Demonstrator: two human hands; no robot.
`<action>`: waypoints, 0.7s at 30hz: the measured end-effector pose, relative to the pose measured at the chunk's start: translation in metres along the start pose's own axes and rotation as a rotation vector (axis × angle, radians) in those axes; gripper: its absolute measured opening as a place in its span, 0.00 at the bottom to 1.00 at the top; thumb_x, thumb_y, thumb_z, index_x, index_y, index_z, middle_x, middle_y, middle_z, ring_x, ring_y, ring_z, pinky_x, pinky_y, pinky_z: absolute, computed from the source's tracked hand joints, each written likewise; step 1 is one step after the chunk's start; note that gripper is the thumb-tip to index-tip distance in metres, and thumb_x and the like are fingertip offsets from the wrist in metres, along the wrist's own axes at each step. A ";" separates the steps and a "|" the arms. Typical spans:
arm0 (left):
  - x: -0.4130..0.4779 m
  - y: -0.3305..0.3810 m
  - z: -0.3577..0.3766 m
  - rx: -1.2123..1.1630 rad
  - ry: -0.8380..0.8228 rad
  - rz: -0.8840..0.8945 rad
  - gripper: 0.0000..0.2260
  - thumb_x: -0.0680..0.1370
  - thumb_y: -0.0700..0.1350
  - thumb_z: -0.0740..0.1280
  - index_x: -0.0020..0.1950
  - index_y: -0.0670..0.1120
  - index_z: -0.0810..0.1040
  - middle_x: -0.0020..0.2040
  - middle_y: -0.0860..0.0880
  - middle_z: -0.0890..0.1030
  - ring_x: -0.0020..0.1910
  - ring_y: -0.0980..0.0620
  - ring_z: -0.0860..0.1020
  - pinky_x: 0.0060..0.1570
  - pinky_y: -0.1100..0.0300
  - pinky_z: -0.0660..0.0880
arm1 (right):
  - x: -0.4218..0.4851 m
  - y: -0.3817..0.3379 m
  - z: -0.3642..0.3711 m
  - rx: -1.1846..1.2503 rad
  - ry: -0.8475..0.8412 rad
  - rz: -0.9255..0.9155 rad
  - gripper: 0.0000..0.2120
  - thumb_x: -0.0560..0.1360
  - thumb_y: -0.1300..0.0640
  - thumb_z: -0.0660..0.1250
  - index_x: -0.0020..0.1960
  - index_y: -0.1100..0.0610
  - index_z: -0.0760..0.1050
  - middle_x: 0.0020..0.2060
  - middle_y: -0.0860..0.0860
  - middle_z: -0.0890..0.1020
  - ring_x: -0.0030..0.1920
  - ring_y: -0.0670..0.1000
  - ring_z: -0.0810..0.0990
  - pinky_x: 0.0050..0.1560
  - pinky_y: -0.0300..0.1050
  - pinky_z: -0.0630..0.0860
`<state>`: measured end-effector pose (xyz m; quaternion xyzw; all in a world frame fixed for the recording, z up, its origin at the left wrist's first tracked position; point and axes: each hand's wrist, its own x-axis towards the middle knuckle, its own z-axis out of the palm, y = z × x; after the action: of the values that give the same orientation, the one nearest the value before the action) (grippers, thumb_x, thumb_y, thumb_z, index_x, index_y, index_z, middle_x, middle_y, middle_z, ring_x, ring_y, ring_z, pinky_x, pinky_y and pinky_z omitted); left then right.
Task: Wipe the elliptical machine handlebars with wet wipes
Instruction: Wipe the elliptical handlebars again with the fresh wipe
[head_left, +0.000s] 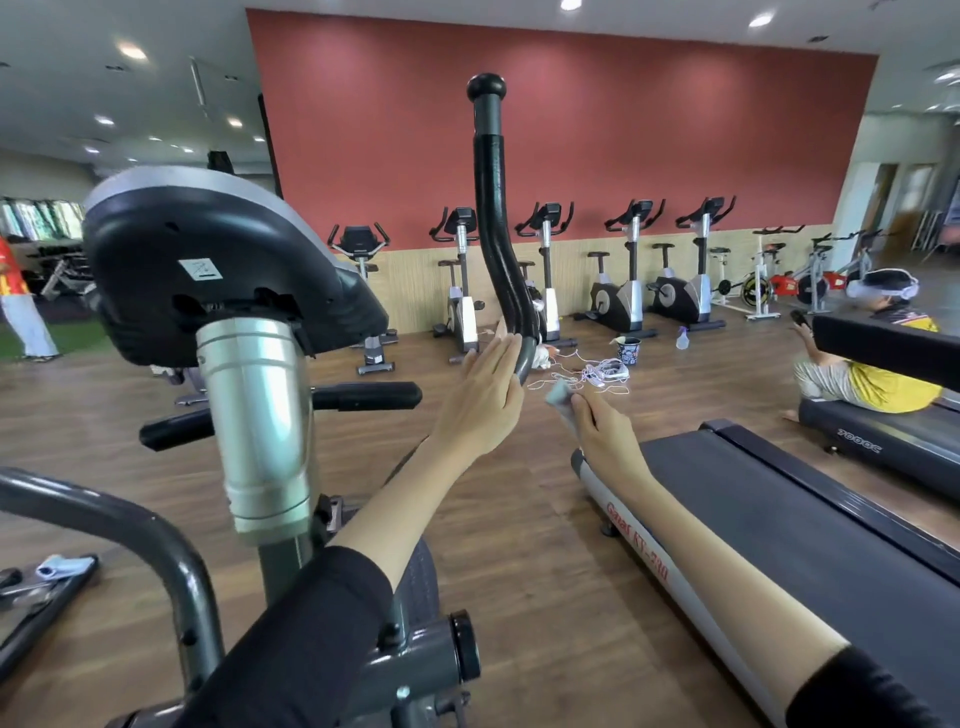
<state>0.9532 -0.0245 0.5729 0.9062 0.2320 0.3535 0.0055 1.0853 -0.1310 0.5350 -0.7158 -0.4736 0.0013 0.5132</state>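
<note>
The black handlebar (493, 223) rose ahead of you, beside the console (208, 260). Your left grip (485, 395) lay flat, fingers straight, against its lower bend; your right grip (605, 431) pinched the wet wipe (560, 391) just beside. Wooden floor (519, 519), red wall (571, 156), treadmill (779, 519) to right.

Red lettering on the near treadmill's silver side rail (636, 540) reads roughly "KT-730", and the word before it is unclear. The far treadmill's dark frame (860, 441) shows "7000C", upside down.
</note>
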 end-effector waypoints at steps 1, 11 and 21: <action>-0.009 0.006 0.003 -0.021 -0.002 0.002 0.23 0.83 0.43 0.50 0.78 0.43 0.52 0.79 0.49 0.54 0.77 0.55 0.50 0.72 0.64 0.39 | -0.009 0.001 -0.002 -0.011 -0.009 0.022 0.14 0.82 0.56 0.53 0.40 0.57 0.68 0.34 0.52 0.75 0.40 0.58 0.74 0.40 0.51 0.66; -0.078 0.047 0.021 -0.121 -0.134 -0.076 0.23 0.83 0.44 0.52 0.78 0.44 0.54 0.78 0.48 0.58 0.77 0.52 0.55 0.74 0.60 0.52 | -0.062 0.017 -0.014 -0.110 -0.090 0.131 0.14 0.82 0.57 0.53 0.53 0.65 0.74 0.48 0.62 0.80 0.49 0.63 0.77 0.45 0.53 0.69; -0.057 0.050 0.027 -0.010 0.034 -0.066 0.23 0.82 0.43 0.55 0.77 0.42 0.57 0.78 0.48 0.58 0.77 0.51 0.55 0.76 0.57 0.52 | -0.037 0.011 -0.021 -0.048 -0.090 0.081 0.14 0.82 0.57 0.52 0.48 0.63 0.73 0.43 0.58 0.80 0.47 0.61 0.77 0.43 0.52 0.68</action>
<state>0.9553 -0.0890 0.5251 0.8919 0.2600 0.3697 0.0177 1.0826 -0.1720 0.5192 -0.7456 -0.4667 0.0427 0.4737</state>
